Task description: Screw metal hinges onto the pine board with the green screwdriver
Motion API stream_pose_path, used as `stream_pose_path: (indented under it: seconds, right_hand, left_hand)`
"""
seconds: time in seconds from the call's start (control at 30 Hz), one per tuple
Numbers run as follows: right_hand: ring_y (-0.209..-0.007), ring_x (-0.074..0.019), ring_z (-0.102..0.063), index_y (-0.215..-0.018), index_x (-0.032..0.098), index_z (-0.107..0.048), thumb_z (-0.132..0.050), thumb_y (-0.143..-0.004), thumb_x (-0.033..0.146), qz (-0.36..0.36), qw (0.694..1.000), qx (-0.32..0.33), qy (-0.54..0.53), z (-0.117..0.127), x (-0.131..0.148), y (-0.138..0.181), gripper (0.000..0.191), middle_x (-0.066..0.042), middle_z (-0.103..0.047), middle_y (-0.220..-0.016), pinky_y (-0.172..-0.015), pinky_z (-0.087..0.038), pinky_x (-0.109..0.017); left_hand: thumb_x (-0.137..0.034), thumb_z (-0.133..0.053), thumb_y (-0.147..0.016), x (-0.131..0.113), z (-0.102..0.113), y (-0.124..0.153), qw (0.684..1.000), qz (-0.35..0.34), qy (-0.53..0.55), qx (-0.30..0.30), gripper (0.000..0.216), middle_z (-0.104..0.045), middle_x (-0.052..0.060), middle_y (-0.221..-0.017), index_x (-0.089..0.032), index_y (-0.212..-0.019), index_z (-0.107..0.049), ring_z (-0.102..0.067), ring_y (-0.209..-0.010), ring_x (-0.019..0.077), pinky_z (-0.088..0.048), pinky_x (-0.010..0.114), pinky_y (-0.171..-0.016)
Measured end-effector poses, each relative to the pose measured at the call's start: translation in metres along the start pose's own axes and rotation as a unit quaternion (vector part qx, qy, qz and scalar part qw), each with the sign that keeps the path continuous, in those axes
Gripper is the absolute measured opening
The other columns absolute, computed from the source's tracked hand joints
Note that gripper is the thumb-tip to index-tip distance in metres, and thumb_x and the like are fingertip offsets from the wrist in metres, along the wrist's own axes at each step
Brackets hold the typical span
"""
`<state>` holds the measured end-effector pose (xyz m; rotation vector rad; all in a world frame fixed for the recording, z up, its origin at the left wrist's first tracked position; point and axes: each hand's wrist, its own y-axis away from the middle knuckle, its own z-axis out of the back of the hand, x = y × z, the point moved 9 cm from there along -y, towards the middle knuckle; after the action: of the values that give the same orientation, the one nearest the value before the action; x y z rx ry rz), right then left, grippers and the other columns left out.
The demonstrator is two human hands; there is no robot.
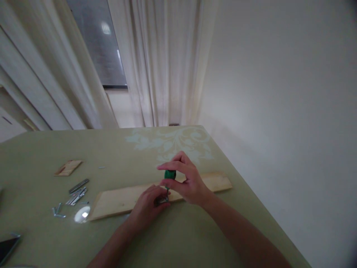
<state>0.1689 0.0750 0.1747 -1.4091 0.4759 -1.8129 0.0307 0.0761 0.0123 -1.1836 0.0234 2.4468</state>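
One right hand (pixel 189 182) pinches the green handle of one screwdriver (pixel 170 174) between thumb and fingers, the shaft standing upright over the near edge of a long wooden board (pixel 119 201). One left hand (pixel 149 204) bends its fingers at that same edge, thumb and forefinger pinching a small metal piece (pixel 161 201) just beside the screwdriver's tip; whether the tip touches a screw is too small to tell.

The single board lies flat across the green table (pixel 178 238), reaching left and right beyond both hands. Near its left end sit a bright round patch (pixel 82 214), one small screw (pixel 84 202) and, farther left, a cluster of about three screws (pixel 58 211). Beyond lies a pile of metal strips (pixel 78 192), overlapping too closely for an exact count.

Farther off rest one small block of wood (pixel 68 168) and one thin metal pin (pixel 102 167). One dark object (pixel 9 247) is cut off at near left. Pale curtains (pixel 167 63) hang at the far side around one window (pixel 97 41); a plain wall (pixel 279 93) rises at right.
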Motion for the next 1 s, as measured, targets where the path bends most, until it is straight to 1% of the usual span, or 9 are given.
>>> stream_pose_path:
  seconds: [0.1,0.17,0.3,0.5,0.63,0.73,0.83,0.93,1.0]
  right_hand:
    - [-0.123,-0.0212,-0.061,-0.141,0.027,-0.067,-0.056,-0.108,0.035,0.019,0.996,0.085,-0.014,-0.007,0.013,0.0,0.036,-0.011,-0.061,-0.133,-0.105,-0.053,-0.038]
    - [-0.136,-0.0219,-0.056,-0.151,0.027,-0.058,-0.041,-0.11,0.023,0.034,0.989,0.144,-0.02,-0.01,0.022,0.001,0.044,-0.012,-0.057,-0.147,-0.113,-0.049,-0.041]
    - [-0.129,-0.0192,-0.062,-0.155,0.027,-0.053,-0.041,-0.108,0.014,0.065,0.98,0.185,-0.038,-0.009,0.031,0.004,0.05,-0.011,-0.064,-0.141,-0.109,-0.053,-0.038]
    - [-0.115,-0.0201,-0.064,-0.14,0.024,-0.069,-0.046,-0.11,0.022,0.077,0.984,0.137,-0.089,-0.009,0.02,0.005,0.038,-0.012,-0.064,-0.124,-0.097,-0.058,-0.037]
    - [-0.11,-0.0195,-0.064,-0.135,0.026,-0.073,-0.055,-0.108,0.025,0.057,0.984,0.112,-0.129,-0.008,0.013,0.001,0.032,-0.01,-0.064,-0.118,-0.093,-0.058,-0.035]
    - [-0.103,-0.0195,-0.064,-0.126,0.027,-0.077,-0.07,-0.101,0.025,0.05,0.989,0.071,-0.123,-0.005,0.008,0.0,0.026,-0.007,-0.066,-0.107,-0.089,-0.058,-0.035]
    - [-0.094,-0.0186,-0.061,-0.116,0.028,-0.078,-0.084,-0.089,0.023,0.05,0.994,0.003,-0.095,0.002,0.002,0.002,0.028,-0.004,-0.064,-0.097,-0.083,-0.056,-0.033]
    - [-0.102,-0.0199,-0.062,-0.116,0.028,-0.075,-0.087,-0.086,0.025,0.05,0.995,-0.03,-0.082,0.008,0.003,0.003,0.032,-0.005,-0.063,-0.106,-0.091,-0.056,-0.036]
    - [-0.117,-0.0224,-0.063,-0.125,0.028,-0.072,-0.08,-0.093,0.025,0.047,0.995,0.027,-0.079,0.003,0.007,0.001,0.033,-0.008,-0.065,-0.123,-0.102,-0.054,-0.041]
  left_hand:
    - [-0.024,-0.073,-0.088,-0.003,0.001,0.001,1.0,-0.001,-0.006,-0.001,0.013,-0.072,0.004,-0.093,-0.023,-0.101,-0.074,-0.063,-0.085,0.0225,-0.05,0.032,-0.077]
    - [-0.024,-0.072,-0.089,-0.004,0.002,0.001,1.0,-0.007,-0.015,-0.004,0.013,-0.071,0.003,-0.092,-0.023,-0.102,-0.074,-0.063,-0.085,0.0225,-0.049,0.031,-0.078]
    - [-0.025,-0.072,-0.089,-0.001,0.001,0.001,1.0,-0.006,-0.023,-0.003,0.013,-0.071,0.004,-0.093,-0.024,-0.102,-0.073,-0.063,-0.089,0.0239,-0.049,0.032,-0.08]
    - [-0.024,-0.072,-0.089,0.001,-0.003,0.0,1.0,-0.011,-0.021,0.002,0.011,-0.072,0.003,-0.093,-0.022,-0.1,-0.072,-0.063,-0.088,0.0232,-0.049,0.032,-0.081]
    - [-0.024,-0.072,-0.089,-0.003,0.0,-0.001,1.0,-0.016,-0.02,-0.001,0.009,-0.071,0.003,-0.091,-0.022,-0.098,-0.072,-0.062,-0.085,0.022,-0.049,0.031,-0.079]
    - [-0.022,-0.073,-0.089,-0.004,0.001,0.0,0.999,-0.023,-0.024,-0.005,0.01,-0.07,0.002,-0.09,-0.023,-0.099,-0.073,-0.061,-0.084,0.0214,-0.048,0.031,-0.077]
    - [-0.02,-0.074,-0.088,-0.002,0.0,0.001,0.999,-0.026,-0.027,-0.007,0.012,-0.069,0.002,-0.091,-0.023,-0.099,-0.073,-0.061,-0.085,0.0212,-0.048,0.031,-0.078]
    - [-0.02,-0.074,-0.088,-0.001,0.0,0.001,0.999,-0.025,-0.028,-0.009,0.014,-0.07,0.002,-0.092,-0.023,-0.101,-0.072,-0.062,-0.086,0.0215,-0.048,0.031,-0.078]
    - [-0.02,-0.074,-0.089,-0.002,0.0,0.001,0.999,-0.025,-0.029,-0.008,0.013,-0.07,0.002,-0.093,-0.023,-0.101,-0.072,-0.062,-0.087,0.0217,-0.048,0.031,-0.078]
